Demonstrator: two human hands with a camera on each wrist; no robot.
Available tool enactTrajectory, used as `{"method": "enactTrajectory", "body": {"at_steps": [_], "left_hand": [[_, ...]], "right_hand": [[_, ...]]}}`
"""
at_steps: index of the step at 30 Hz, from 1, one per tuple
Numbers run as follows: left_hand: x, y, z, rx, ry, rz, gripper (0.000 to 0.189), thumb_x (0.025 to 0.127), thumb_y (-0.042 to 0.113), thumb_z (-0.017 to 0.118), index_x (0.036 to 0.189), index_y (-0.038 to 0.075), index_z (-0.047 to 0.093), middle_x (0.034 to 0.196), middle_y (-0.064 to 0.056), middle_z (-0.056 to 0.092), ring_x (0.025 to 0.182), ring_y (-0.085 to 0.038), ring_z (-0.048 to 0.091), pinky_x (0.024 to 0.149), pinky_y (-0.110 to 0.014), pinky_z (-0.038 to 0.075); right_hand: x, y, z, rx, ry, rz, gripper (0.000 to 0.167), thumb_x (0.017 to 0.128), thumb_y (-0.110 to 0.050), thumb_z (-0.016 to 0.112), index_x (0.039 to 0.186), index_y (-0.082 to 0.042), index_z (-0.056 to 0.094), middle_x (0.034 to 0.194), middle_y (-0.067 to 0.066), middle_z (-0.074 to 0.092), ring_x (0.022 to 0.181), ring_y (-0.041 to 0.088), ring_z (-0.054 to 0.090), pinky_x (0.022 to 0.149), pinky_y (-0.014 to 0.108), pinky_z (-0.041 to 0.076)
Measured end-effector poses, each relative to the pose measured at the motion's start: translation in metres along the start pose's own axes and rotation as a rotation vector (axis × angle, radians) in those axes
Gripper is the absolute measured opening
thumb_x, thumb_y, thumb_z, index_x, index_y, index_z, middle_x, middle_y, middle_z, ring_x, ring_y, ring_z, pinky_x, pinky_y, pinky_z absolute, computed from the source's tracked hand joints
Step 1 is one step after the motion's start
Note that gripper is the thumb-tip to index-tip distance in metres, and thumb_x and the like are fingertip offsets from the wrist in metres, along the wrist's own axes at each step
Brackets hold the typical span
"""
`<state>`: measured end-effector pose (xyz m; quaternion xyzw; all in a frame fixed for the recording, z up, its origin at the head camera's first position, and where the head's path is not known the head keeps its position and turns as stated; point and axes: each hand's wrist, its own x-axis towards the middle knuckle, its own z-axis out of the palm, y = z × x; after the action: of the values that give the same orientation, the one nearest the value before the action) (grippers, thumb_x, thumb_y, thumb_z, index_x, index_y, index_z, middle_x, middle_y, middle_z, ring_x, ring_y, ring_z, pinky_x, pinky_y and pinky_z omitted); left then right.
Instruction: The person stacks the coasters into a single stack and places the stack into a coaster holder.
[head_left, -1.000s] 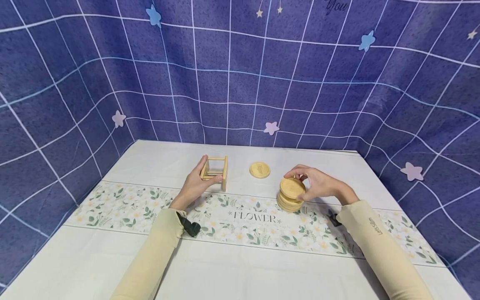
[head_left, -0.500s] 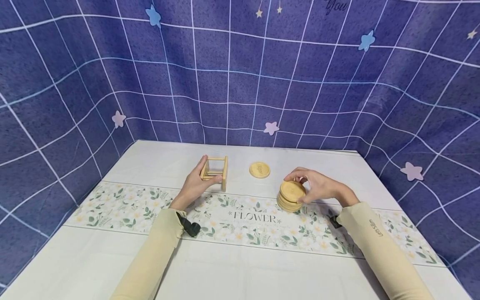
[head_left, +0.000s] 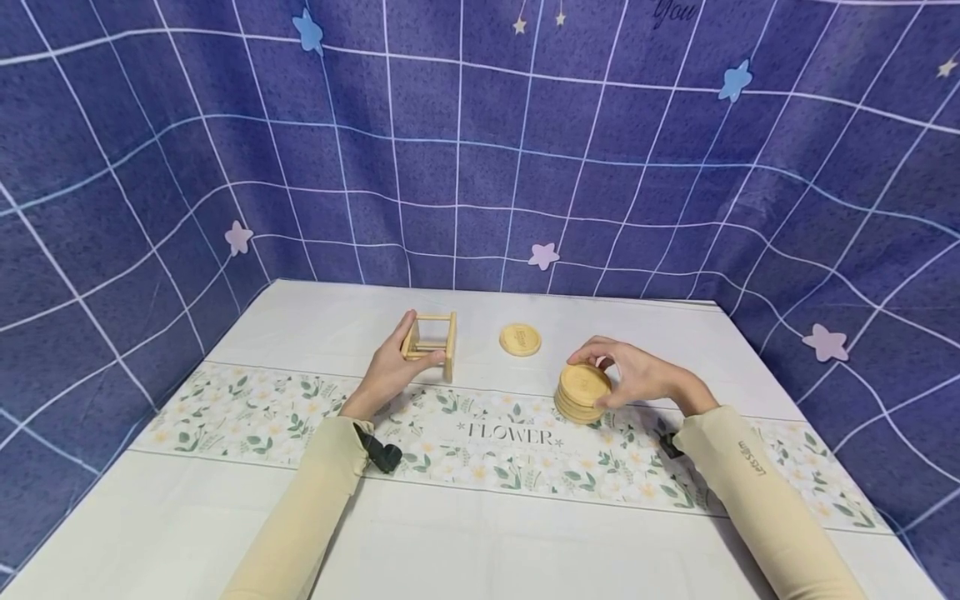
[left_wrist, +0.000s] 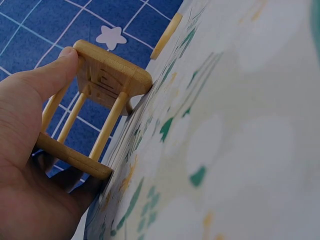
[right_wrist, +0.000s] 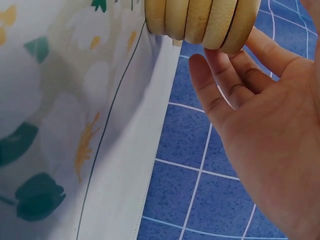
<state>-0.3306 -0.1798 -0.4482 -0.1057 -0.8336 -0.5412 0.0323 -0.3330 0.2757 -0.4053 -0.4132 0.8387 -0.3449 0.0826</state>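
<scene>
My left hand (head_left: 386, 371) grips a small wooden coaster holder (head_left: 451, 348), its thumb along one end panel. The left wrist view shows the holder's round rods (left_wrist: 109, 125) joining two panels, with lettering on one. My right hand (head_left: 637, 371) has its thumb and fingers around the edge of the top round wooden coaster (head_left: 585, 384), which lies level on a stack of several coasters (head_left: 576, 411). From the right wrist, the coasters (right_wrist: 198, 20) sit face to face, with fingertips right at the outermost rim; the thumb is hidden there. A single engraved coaster (head_left: 520, 339) lies flat between the hands.
A white tablecloth (head_left: 480, 533) covers the table, with a printed floral band reading FLOWER (head_left: 510, 435) across it. A blue gridded curtain (head_left: 480, 192) with stars hangs behind and at both sides. Black wrist straps (head_left: 382, 454) sit at the cuffs.
The top coaster, held slightly above the stack a second ago, has come down level onto it in the right hand. The left hand and the holder have stayed still.
</scene>
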Motion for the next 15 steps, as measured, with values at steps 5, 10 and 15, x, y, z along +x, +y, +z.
{"method": "enactTrajectory", "body": {"at_steps": [5,10,15], "left_hand": [[0.0020,-0.0021,0.0008,-0.005,0.004,-0.001,0.110,0.100,0.037,0.087,0.180,0.017,0.014,0.187,-0.008,0.008,0.172,-0.031,0.008,0.141,-0.046,0.013],[0.0026,-0.0032,0.0007,-0.003,0.002,-0.008,0.111,0.100,0.037,0.087,0.181,0.018,0.013,0.187,-0.007,0.008,0.172,-0.029,0.008,0.141,-0.045,0.014],[0.0013,-0.0021,0.0003,-0.008,0.001,-0.004,0.111,0.100,0.038,0.087,0.180,0.019,0.013,0.187,-0.006,0.008,0.172,-0.028,0.008,0.141,-0.045,0.014]], "right_hand": [[-0.0002,0.0003,0.0001,0.010,-0.008,0.006,0.068,0.080,-0.016,0.094,0.142,-0.006,0.070,0.135,0.009,0.066,0.118,0.030,0.057,0.101,0.051,0.056],[-0.0002,-0.0013,-0.0005,0.010,-0.014,0.015,0.068,0.080,-0.017,0.094,0.143,-0.005,0.070,0.136,0.009,0.066,0.120,0.030,0.057,0.101,0.050,0.056],[-0.0007,-0.0024,-0.0011,0.008,-0.024,0.024,0.069,0.081,-0.017,0.094,0.144,-0.005,0.069,0.138,0.010,0.065,0.120,0.030,0.058,0.102,0.052,0.056]]}}
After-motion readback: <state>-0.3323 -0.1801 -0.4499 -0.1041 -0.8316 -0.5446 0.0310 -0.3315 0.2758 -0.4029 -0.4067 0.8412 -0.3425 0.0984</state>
